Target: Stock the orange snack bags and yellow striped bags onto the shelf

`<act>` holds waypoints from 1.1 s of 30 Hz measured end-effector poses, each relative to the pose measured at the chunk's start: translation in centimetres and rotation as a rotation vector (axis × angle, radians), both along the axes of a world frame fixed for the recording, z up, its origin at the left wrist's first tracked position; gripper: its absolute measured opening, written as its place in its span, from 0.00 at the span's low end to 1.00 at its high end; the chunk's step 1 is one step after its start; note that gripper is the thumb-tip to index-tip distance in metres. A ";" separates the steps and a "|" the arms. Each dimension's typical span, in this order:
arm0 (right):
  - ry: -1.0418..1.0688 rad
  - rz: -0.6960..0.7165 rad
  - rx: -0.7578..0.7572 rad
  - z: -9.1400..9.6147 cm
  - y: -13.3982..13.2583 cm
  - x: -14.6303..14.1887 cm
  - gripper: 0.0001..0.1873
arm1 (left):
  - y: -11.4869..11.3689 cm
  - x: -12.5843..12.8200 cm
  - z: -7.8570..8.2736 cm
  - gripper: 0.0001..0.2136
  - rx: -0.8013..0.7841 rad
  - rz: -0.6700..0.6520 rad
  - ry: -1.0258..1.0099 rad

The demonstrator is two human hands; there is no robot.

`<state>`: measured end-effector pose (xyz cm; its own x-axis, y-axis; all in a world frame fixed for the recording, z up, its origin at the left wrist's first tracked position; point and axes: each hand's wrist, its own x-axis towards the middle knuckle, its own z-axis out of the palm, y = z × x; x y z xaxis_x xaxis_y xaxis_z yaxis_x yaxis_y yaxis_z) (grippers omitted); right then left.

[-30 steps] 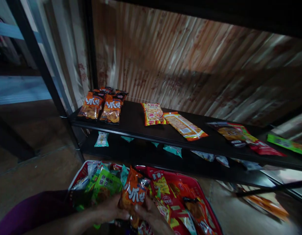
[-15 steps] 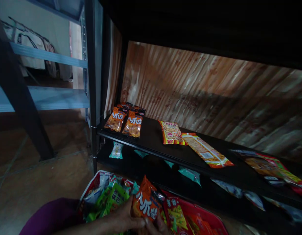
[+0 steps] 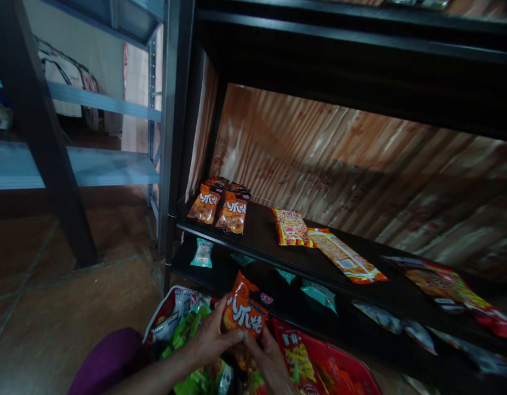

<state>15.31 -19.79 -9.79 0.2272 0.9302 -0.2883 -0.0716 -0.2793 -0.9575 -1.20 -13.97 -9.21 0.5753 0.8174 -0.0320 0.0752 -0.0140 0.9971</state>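
- Orange snack bag: held between my two hands, above the baskets and before the lower shelf; printed front upward, white characters showing, body slightly tilted.
- Left hand: gripped the bag's left edge, thumb laid across the lower front; the fingers behind were hidden.
- Right hand: pinched the bag's lower right part, thumb near my other thumb; its remaining fingers were partly concealed.
- White-rimmed basket: lay below and to the left, filled with green packets and other wrapped goods.
- Red basket: stood below and to the right, containing a red packet with a yellow picture, among others.
- Purple cloth: rounded, beside the white-rimmed basket.
- Lower shelf: bore a small white-and-teal packet at the left, teal packets farther along, and silvery packets to the right.
- Upper shelf: carried matching orange bags at its left end, two in front and more behind; then a yellow-and-red packet, a long orange-edged packet close beside it, and darker and red packets at the right.
- Striped backing: rose behind the upper shelf.
- Blue-grey rack: stood at the left, above the tiled floor.
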 end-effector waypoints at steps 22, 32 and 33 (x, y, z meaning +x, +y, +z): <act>-0.111 0.217 0.451 13.5 20.0 -8.9 0.23 | 15.7 -7.8 10.7 0.37 0.617 0.484 0.155; -0.249 0.299 0.497 12.5 23.5 -9.8 0.17 | 16.3 -7.7 9.4 0.27 0.714 0.753 0.172; -0.277 0.303 0.501 12.5 23.9 -9.9 0.17 | 16.5 -7.8 9.5 0.27 0.720 0.758 0.176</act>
<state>5.41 4.11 2.70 -0.0633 0.9714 0.2288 0.2083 0.2371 -0.9489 -8.98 2.55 0.27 -0.0589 0.8196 0.5698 0.4543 -0.4863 0.7464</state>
